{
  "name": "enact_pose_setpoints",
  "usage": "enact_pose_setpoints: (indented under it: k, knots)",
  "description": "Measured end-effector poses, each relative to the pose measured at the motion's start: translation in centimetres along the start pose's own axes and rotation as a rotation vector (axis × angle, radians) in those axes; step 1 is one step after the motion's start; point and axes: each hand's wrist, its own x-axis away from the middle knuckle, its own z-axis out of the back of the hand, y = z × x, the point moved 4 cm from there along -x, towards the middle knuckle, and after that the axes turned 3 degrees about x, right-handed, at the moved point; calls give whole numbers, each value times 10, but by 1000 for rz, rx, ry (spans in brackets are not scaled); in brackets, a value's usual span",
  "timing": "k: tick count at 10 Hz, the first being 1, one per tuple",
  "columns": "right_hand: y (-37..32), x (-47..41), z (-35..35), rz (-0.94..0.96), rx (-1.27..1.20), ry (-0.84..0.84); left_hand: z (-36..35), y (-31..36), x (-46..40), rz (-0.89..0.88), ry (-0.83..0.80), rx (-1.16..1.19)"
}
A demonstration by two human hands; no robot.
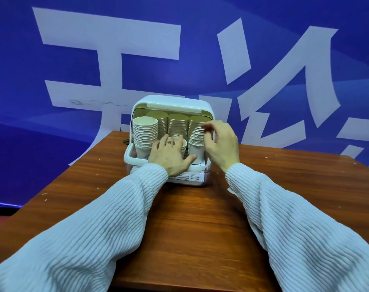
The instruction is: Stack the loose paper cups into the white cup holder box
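The white cup holder box [171, 104] stands open at the far side of the wooden table [189, 218]. Inside it are several stacks of paper cups: a tall stack [145, 133] at the front left, stacks [177, 125] along the back, and one [197, 135] at the right. My left hand [171, 157] grips a short cup stack [177, 141] at the front middle of the box. My right hand [220, 144] has its curled fingertips against the side of the right stack.
A blue banner with large white characters [107, 66] hangs right behind the table. The table's left edge [52, 186] runs diagonally toward me. A small dark item [125, 141] lies just left of the box. My white ribbed sleeves cover the near tabletop.
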Motion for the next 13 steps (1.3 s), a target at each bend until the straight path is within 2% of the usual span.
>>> enact_pose_setpoints:
  k: [1, 2, 3, 5, 7, 9, 11, 12, 13]
  knots:
    - [-14, -22, -5, 52, 76, -16, 9, -1, 4, -50, 153, 138]
    - [-23, -47, -23, 106, 274, -269, 20, -3, 25, -118, 495, 257]
    - [-23, -59, -33, 118, 354, -342, 20, -13, 42, -92, 614, 316]
    - [-31, -50, -19, 204, 295, -128, 26, -34, 58, -39, 682, 406]
    - [-38, -14, -15, 279, 232, -119, 35, -38, 72, 49, 829, 465]
    - [-33, 38, -17, 421, 341, 27, 42, -30, 79, 0, 820, 494]
    - [-30, 86, -28, 351, 388, -174, 44, -23, 86, -68, 788, 486]
    - [-35, 82, -20, 353, 367, -230, 44, -17, 85, -108, 775, 488]
    - [-41, 66, -7, 255, 256, -214, 47, -7, 81, -155, 753, 516]
